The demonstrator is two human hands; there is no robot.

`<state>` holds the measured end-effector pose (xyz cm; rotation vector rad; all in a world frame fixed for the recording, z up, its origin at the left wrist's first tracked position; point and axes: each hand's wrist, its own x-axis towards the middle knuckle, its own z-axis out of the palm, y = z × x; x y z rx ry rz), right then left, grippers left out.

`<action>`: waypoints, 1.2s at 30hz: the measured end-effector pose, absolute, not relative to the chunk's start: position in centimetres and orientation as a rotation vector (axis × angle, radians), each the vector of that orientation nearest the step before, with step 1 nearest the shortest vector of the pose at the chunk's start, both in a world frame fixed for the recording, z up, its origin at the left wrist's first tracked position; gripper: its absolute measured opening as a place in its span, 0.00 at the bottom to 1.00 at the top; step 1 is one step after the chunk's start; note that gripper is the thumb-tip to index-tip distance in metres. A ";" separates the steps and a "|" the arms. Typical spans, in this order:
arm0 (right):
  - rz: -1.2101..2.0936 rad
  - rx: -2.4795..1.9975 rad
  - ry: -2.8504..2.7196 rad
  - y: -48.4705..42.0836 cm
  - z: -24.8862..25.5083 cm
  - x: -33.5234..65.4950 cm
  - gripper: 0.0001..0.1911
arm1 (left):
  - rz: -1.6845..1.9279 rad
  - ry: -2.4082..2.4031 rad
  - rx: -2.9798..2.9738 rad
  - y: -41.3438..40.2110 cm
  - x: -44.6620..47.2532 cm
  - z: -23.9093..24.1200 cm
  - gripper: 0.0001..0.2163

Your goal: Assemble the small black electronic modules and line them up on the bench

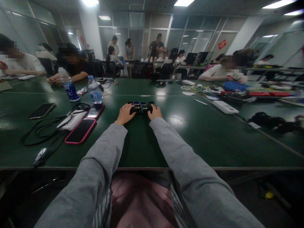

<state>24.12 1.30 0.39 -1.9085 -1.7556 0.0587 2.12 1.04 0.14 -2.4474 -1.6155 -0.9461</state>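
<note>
A small black device [141, 107] with blue parts on top lies on the green table [191, 128] straight ahead of me. My left hand [124, 114] grips its left end with curled fingers. My right hand [154, 112] grips its right end the same way. Both arms reach forward in grey sleeves.
To the left lie a pink-edged phone [81, 130], another phone [95, 111], a white power bank [71, 120] with black cables, a dark phone [41, 110] and two water bottles [95, 90]. A white box [225, 107] and assorted tools lie right. People sit around the far tables.
</note>
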 end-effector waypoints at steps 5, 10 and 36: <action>0.050 -1.909 -1.744 1.4 0.3 24.0 0.31 | -0.949 -1.614 -2.445 1.0 2.2 0.2 0.22; 0.016 -1.856 -1.720 1.7 0.0 24.1 0.28 | -0.939 -1.614 -2.448 1.0 2.1 0.2 0.22; -0.073 -1.629 -1.831 1.9 -0.4 23.6 0.26 | -0.960 -1.572 -2.452 1.6 2.0 -0.1 0.21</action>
